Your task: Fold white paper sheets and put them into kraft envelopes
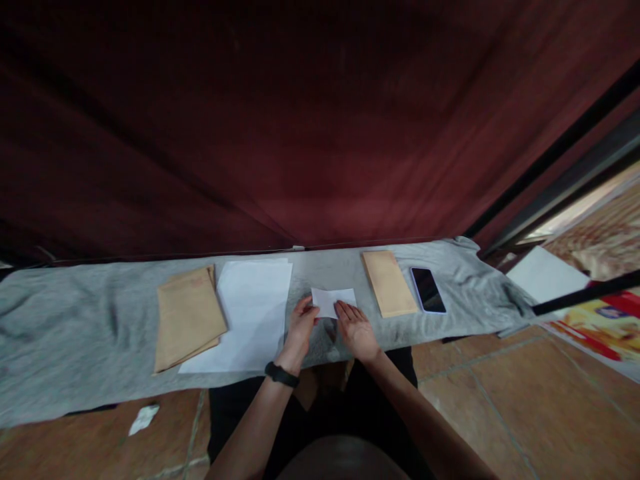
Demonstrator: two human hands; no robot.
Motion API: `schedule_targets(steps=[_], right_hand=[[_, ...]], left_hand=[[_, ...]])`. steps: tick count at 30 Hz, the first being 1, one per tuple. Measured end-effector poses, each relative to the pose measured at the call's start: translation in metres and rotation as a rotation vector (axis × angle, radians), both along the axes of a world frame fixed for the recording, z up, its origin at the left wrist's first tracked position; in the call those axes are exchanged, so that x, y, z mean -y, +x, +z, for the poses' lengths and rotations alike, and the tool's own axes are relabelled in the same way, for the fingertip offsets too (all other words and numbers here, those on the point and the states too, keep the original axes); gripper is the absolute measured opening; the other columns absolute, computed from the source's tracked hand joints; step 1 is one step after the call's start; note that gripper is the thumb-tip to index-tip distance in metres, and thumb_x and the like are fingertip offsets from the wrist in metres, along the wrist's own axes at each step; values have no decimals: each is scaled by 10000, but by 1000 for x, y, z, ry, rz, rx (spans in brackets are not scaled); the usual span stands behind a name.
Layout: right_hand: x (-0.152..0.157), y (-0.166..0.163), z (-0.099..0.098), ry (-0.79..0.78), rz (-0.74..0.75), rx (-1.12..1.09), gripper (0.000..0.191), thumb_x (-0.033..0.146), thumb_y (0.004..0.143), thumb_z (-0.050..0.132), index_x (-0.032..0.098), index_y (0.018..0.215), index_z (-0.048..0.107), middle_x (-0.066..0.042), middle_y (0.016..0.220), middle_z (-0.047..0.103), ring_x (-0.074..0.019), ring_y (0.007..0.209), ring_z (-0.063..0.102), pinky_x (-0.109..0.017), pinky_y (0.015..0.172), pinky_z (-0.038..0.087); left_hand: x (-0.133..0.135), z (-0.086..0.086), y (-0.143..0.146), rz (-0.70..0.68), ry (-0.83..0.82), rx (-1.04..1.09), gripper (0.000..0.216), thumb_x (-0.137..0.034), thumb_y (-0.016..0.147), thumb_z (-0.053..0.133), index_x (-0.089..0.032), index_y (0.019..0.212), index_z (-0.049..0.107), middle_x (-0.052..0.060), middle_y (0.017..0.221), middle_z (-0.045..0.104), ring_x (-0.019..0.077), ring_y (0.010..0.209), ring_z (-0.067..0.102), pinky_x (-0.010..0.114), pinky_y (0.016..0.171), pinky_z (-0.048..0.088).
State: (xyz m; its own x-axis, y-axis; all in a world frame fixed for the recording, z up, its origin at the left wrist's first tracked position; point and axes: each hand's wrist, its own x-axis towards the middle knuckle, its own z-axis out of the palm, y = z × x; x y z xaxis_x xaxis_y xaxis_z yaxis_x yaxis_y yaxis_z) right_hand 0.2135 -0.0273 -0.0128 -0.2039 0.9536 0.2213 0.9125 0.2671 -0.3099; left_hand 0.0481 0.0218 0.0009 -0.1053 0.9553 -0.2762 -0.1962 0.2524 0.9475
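Observation:
A small white folded sheet of paper (326, 301) lies on the grey cloth in front of me. My left hand (300, 327), with a black band on its wrist, pinches the paper's lower left edge between thumb and fingers. Across the paper's right part my right hand (356, 331) rests with fingers stretched out flat, pressing on it. A stack of larger white sheets (255, 313) is left of my left hand. To the right of my right hand lies a tan envelope (390, 283).
Brown envelopes (190, 317) overlap the sheets' left side. A phone (428, 291) lies right of the tan envelope. The grey cloth (75, 333) covers a narrow bench against a dark red panel (300, 133). A crumpled white scrap (144, 419) is on the tiled floor (480, 400).

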Motion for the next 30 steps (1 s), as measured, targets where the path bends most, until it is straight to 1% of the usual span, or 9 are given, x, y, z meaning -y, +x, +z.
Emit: schedule_targets(steps=[3,7,9,11,13,17,22,26,30], right_hand=[[-5,2,11,-40,-110,-256,421,144,987,392,188,1356,591,-102,1290,693,-217,1130,669,-338,990,497],[-15,4,18,-59,-318,-769,325,384,990,434,188,1016,691,-55,884,748,-203,814,689,-285,712,529],[-19,5,16,-113,-309,-942,330,460,934,487,193,878,671,-20,755,703,-182,699,637,-262,616,496],[-23,8,14,-171,-264,-1003,327,482,891,513,195,838,660,1,702,666,-161,635,589,-247,565,466],[-26,13,12,-203,-236,-998,318,472,879,516,193,847,666,10,682,648,-149,601,563,-239,543,449],[-34,24,13,-249,-172,-918,252,391,871,552,189,912,698,9,714,676,-150,629,591,-237,567,464],[-50,31,20,-311,-5,-615,235,275,932,528,183,1007,732,-10,843,752,-172,716,680,-249,617,522],[-65,31,28,-216,-84,-403,268,215,946,529,205,1124,729,-55,1030,765,-224,915,715,-326,819,566],[-65,21,28,32,-134,-286,404,196,990,442,181,1355,615,-124,1348,646,-257,1246,596,-422,1071,473]], left_hand=[[1,10,1,-21,-20,130,495,-481,747,735,-164,1124,691,77,936,722,168,748,680,275,654,514],[1,14,-1,100,-27,175,477,-443,739,772,-190,1134,685,92,1127,710,188,1008,675,287,826,521],[2,13,-1,99,-9,132,477,-390,706,802,-189,1123,685,86,1154,712,193,1058,664,293,888,509],[4,11,-1,-4,27,108,450,-408,710,786,-174,1084,697,88,1126,728,210,1049,670,305,889,515],[7,12,-1,-80,51,76,423,-466,722,758,-162,1011,709,88,1058,744,219,987,684,308,839,532],[8,15,-5,-26,20,83,471,-583,735,697,-152,925,693,75,908,737,197,820,689,292,722,533],[3,14,-16,-27,17,-83,416,-485,657,779,-174,920,691,-23,698,652,127,625,597,223,569,456],[4,5,-17,-80,-54,-149,311,-429,652,788,-183,721,612,-39,587,597,105,511,556,198,462,379],[6,-4,-7,-88,-120,-148,306,-414,706,749,-200,748,535,-33,543,607,130,446,588,196,407,376]])
